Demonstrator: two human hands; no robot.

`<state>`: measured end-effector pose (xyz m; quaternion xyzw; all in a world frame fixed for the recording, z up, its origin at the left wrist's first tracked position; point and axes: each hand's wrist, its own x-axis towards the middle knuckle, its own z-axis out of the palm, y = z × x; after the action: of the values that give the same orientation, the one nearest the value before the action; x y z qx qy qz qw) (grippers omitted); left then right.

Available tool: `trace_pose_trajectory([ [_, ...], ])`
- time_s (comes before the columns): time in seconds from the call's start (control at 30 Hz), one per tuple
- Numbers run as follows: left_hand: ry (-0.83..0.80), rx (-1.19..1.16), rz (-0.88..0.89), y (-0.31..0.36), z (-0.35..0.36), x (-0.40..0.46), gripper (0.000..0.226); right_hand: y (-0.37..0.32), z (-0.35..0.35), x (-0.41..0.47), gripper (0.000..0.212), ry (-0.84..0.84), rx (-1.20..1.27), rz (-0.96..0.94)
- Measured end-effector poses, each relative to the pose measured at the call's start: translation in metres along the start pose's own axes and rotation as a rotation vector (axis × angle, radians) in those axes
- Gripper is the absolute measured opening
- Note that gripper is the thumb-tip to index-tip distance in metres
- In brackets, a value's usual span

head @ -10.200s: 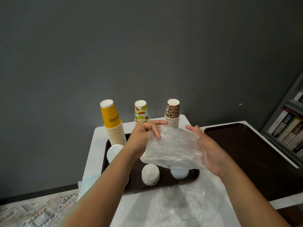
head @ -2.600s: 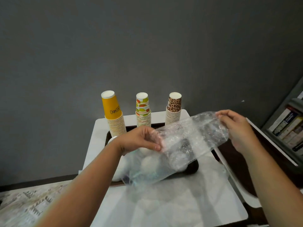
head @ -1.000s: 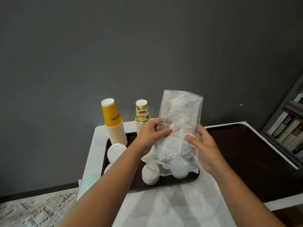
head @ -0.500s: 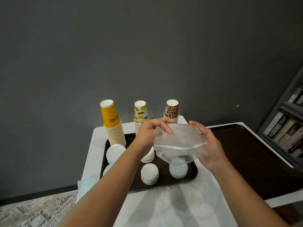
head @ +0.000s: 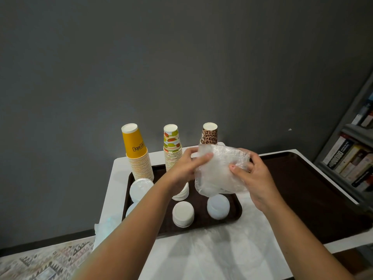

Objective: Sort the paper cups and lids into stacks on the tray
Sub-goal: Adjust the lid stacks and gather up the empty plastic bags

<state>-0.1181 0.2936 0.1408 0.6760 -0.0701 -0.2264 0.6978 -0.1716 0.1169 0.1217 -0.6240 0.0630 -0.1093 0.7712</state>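
**Head view: both hands on the crumpled plastic bag, above the tray's right half**

Left to right:
- yellow cup stack (head: 137, 156) upside down at the tray's (head: 238, 214) back-left corner, clear lid stack (head: 141, 188) just in front of it.
- fruit-print cup stack (head: 171, 146) mid-back; in front, a white lid stack (head: 182, 214), plus another one mostly hidden behind the left forearm.
- leopard-print cup stack (head: 210, 134) back-right, base hidden by the bag. Translucent lid stack (head: 218, 206) sits almost directly under the bag.
- left hand (head: 184, 168): grip closed on the bag's left edge, thumb on the near face.
- plastic bag (head: 219, 174): bunched, held clear of the tray between the hands. Contents: can't tell.
- right hand (head: 255, 178): grip clamped on the bag's right side, thumb pressed into the near face.

Judgement: cups and lids look sorted, what's left is the wrapper. Nearest free spot is the counter (head: 212, 259) in front of the tray, closer to the right hand. Second dark tray (head: 302, 188) lies to the right.
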Motion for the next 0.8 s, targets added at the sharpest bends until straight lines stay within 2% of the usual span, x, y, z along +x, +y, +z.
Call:
trace_pose_trajectory([
  [0.03,-0.013,0.02,-0.012,-0.002,0.001,0.0,0.076,-0.001,0.001,0.0,0.041,0.01,0.006,-0.002],
  [0.07,-0.027,0.033,-0.011,-0.004,0.001,0.0,0.072,-0.002,0.001,0.0,0.041,0.017,0.014,0.004],
  [0.17,-0.021,0.061,0.043,-0.008,0.001,0.0,0.037,-0.001,-0.001,0.0,0.04,-0.022,0.05,0.047],
  [0.27,0.033,0.045,0.086,-0.009,0.0,-0.001,0.027,0.002,-0.003,-0.003,0.043,-0.163,0.002,0.118],
  [0.4,0.016,0.009,0.14,-0.009,-0.001,-0.002,0.027,0.008,-0.007,-0.003,0.044,-0.262,0.087,0.179],
  [0.6,-0.042,-0.092,0.202,-0.008,0.004,-0.002,0.03,0.009,-0.004,0.003,0.036,-0.162,0.258,0.229],
  [0.8,-0.086,-0.01,0.28,0.0,0.008,-0.005,0.044,0.004,-0.005,0.002,0.049,-0.192,0.234,0.228],
])
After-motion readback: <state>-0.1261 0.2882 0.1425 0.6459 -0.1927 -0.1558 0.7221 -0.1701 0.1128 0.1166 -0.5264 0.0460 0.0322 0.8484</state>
